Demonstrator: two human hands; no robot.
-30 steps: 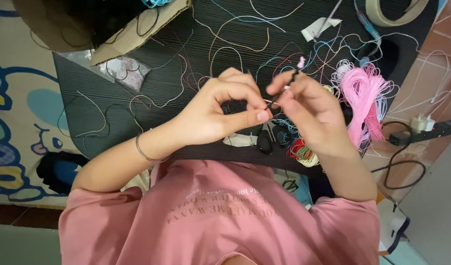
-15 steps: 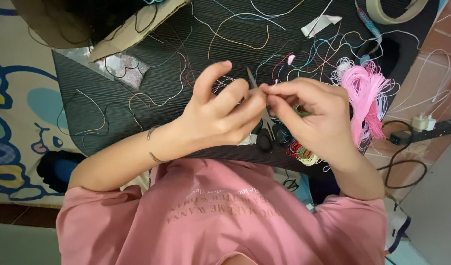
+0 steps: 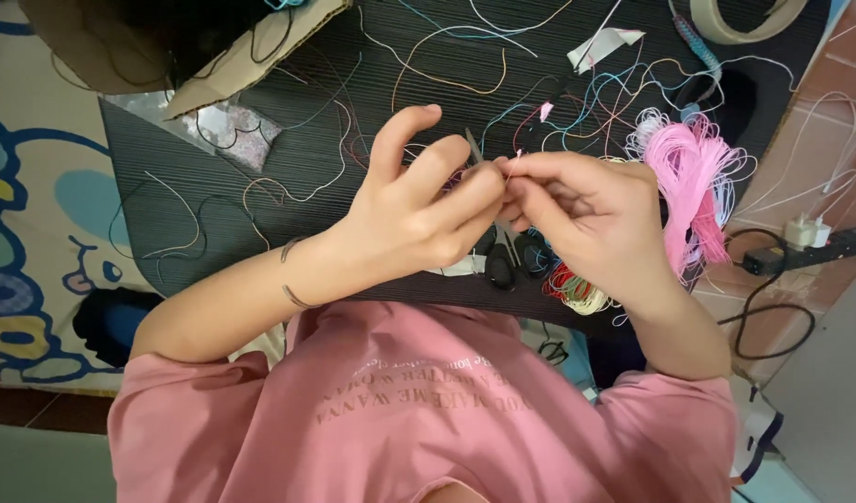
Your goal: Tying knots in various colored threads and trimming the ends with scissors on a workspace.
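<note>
Here, over a dark mat: a fine piece of cord is being worked between two bare hands.

Left hand (image 3: 418,210): is being held narrow, thumb and fingertips pinched toward the meeting point, index finger lifted clear.

Right hand (image 3: 586,210): is being held narrow too, its fingertips pinched on the thin cord end (image 3: 510,168).

Cord end: is being gripped just where the two hands meet, at the middle of the scene; it is too thin for its length to be followed.

Long axis: the short visible stretch is standing roughly near-to-far, rising from the pinch toward the far side.

Nearer hand: both are touching at the pinch; which of them bears the hold cannot be told.

Scissors (image 3: 502,261): are lying just below the hands, on the near side, partly hidden.

Pink thread bundle (image 3: 693,182): is lying just right of the right hand.

Dark mat (image 3: 204,177): is being strewn with loose coloured threads, left and far.
</note>
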